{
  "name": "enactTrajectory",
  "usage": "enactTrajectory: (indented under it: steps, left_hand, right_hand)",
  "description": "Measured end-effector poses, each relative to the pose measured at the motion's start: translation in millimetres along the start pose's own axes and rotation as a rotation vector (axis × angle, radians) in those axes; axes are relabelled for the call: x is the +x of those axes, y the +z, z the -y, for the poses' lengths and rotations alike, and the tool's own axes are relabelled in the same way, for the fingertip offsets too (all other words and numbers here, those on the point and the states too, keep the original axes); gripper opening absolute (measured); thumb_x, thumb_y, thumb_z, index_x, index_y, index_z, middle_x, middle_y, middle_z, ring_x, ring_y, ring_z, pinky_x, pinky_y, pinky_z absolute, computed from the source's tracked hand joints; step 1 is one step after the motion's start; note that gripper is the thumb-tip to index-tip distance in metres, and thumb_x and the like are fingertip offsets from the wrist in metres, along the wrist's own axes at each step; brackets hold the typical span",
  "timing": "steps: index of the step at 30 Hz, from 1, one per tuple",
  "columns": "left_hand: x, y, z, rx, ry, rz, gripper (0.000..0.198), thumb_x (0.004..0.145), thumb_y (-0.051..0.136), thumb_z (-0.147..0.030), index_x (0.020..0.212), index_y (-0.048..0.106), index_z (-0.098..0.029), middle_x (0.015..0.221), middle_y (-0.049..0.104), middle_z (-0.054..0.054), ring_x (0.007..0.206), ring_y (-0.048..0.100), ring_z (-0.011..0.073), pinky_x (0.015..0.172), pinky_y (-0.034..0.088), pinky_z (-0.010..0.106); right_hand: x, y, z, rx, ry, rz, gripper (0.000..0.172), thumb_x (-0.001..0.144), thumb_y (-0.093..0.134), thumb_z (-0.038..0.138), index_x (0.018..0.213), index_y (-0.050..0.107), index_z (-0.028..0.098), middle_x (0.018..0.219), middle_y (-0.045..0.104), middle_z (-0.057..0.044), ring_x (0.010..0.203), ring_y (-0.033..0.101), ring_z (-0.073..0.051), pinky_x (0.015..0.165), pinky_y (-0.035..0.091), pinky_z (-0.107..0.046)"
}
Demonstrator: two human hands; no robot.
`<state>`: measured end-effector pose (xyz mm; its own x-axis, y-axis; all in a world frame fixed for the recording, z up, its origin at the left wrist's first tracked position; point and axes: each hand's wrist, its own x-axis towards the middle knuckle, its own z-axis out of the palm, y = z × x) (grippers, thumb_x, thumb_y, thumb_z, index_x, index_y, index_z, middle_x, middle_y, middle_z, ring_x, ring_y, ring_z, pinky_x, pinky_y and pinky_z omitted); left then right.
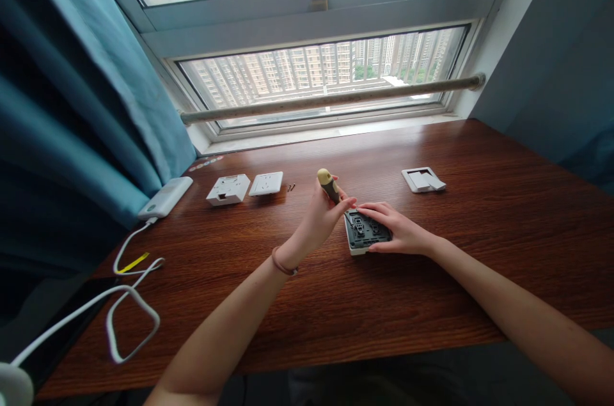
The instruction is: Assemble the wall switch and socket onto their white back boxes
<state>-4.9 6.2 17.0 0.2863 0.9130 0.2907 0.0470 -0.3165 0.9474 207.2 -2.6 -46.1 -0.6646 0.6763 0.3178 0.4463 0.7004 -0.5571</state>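
Note:
My left hand [316, 219] is closed around a screwdriver [329, 186] with a yellow and dark grey handle. Its shaft slants down to the left side of a wall switch [359, 241], though the exact spot where the tip meets it is too small to make out. The switch has a dark inner face turned up, set on a white box base, and rests on the table. Fingers of my right hand [403, 230] grip it from the right side, thumb at the near edge.
Left of my hands lie a white mounting box [228, 190], a white socket panel [266, 184] and small screws [291, 187]. A white switch cover [423, 180] lies at the right. A white power strip [165, 197] and its looped cable [156, 316] occupy the table's left side [201, 304].

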Motion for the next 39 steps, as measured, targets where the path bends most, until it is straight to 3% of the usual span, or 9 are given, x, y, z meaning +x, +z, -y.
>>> enactTrajectory:
  steps: [3, 8, 14, 19, 23, 27, 31, 35, 39]
  left_hand:
    - [0, -1.1, 2, -0.082, 0.006, 0.05, 0.041, 0.076, 0.063, -0.023, 0.106, 0.035, -0.019, 0.084, 0.057, 0.0, 0.083, 0.061, 0.0148, 0.08, 0.046, 0.032]
    - [6, -15.6, 1, -0.215, -0.031, 0.178, 0.034, 0.077, 0.061, -0.017, 0.107, 0.045, -0.016, 0.1, 0.062, 0.008, 0.099, 0.059, 0.0195, 0.094, 0.041, 0.04]
    - [10, -25.9, -8, -0.148, -0.1, 0.215, 0.036, 0.075, 0.064, -0.022, 0.108, 0.052, -0.013, 0.102, 0.066, 0.012, 0.099, 0.06, 0.0218, 0.092, 0.043, 0.041]
    - [10, -26.1, -2, 0.152, -0.011, 0.075, 0.039, 0.065, 0.074, -0.028, 0.097, 0.057, -0.014, 0.084, 0.064, 0.004, 0.078, 0.06, 0.0161, 0.079, 0.048, 0.034]
    - [10, -24.9, 0, 0.332, 0.023, 0.013, 0.04, 0.068, 0.071, -0.032, 0.1, 0.055, -0.015, 0.086, 0.061, 0.004, 0.074, 0.057, 0.0141, 0.066, 0.047, 0.027]
    - [10, -29.9, -6, 0.24, -0.049, 0.161, 0.051, 0.071, 0.068, -0.028, 0.114, 0.042, -0.017, 0.098, 0.062, 0.008, 0.081, 0.059, 0.0155, 0.067, 0.047, 0.028]
    - [11, -36.8, -10, 0.071, -0.075, 0.317, 0.042, 0.076, 0.062, -0.021, 0.113, 0.042, -0.017, 0.106, 0.062, 0.011, 0.089, 0.061, 0.017, 0.081, 0.047, 0.035]
    - [14, -36.3, -9, 0.042, -0.077, 0.284, 0.033, 0.075, 0.064, -0.022, 0.105, 0.052, -0.015, 0.095, 0.065, 0.009, 0.092, 0.061, 0.0191, 0.084, 0.046, 0.036]
    - [12, -30.0, -3, 0.176, -0.062, 0.168, 0.038, 0.066, 0.073, -0.028, 0.098, 0.059, -0.015, 0.081, 0.063, 0.004, 0.074, 0.06, 0.015, 0.071, 0.048, 0.03]
  right_hand:
    - [0, 0, -1, -0.006, -0.005, 0.0, 0.078, 0.071, 0.068, 0.047, 0.137, 0.032, 0.025, 0.135, 0.039, -0.01, 0.124, 0.034, -0.027, 0.104, 0.032, -0.043]
    - [-1, 1, -2, -0.01, 0.002, 0.002, 0.078, 0.071, 0.067, 0.048, 0.137, 0.033, 0.024, 0.134, 0.039, -0.01, 0.123, 0.035, -0.027, 0.104, 0.032, -0.043]
    - [-1, 1, -2, -0.007, 0.006, 0.003, 0.078, 0.071, 0.067, 0.048, 0.137, 0.033, 0.024, 0.135, 0.039, -0.01, 0.124, 0.034, -0.027, 0.104, 0.032, -0.042]
    - [-1, 1, -2, -0.006, 0.012, 0.004, 0.078, 0.071, 0.067, 0.048, 0.137, 0.033, 0.024, 0.135, 0.039, -0.01, 0.124, 0.034, -0.026, 0.104, 0.032, -0.042]
    - [-1, 0, -2, -0.007, 0.011, 0.005, 0.078, 0.071, 0.067, 0.048, 0.137, 0.033, 0.024, 0.135, 0.039, -0.01, 0.124, 0.034, -0.027, 0.104, 0.032, -0.042]
    - [-1, 0, -2, 0.0, 0.006, 0.0, 0.078, 0.071, 0.067, 0.048, 0.137, 0.033, 0.025, 0.135, 0.039, -0.011, 0.123, 0.035, -0.027, 0.103, 0.032, -0.044]
    - [-1, 0, -2, 0.006, 0.001, -0.004, 0.078, 0.07, 0.068, 0.048, 0.137, 0.033, 0.026, 0.134, 0.04, -0.01, 0.123, 0.035, -0.028, 0.103, 0.032, -0.045]
    - [-1, -1, -1, 0.022, -0.001, -0.004, 0.078, 0.07, 0.068, 0.048, 0.137, 0.033, 0.026, 0.134, 0.04, -0.011, 0.123, 0.035, -0.029, 0.103, 0.032, -0.046]
    - [-1, -1, -1, 0.021, 0.005, -0.006, 0.078, 0.07, 0.068, 0.048, 0.137, 0.034, 0.026, 0.134, 0.04, -0.011, 0.123, 0.036, -0.029, 0.102, 0.033, -0.047]
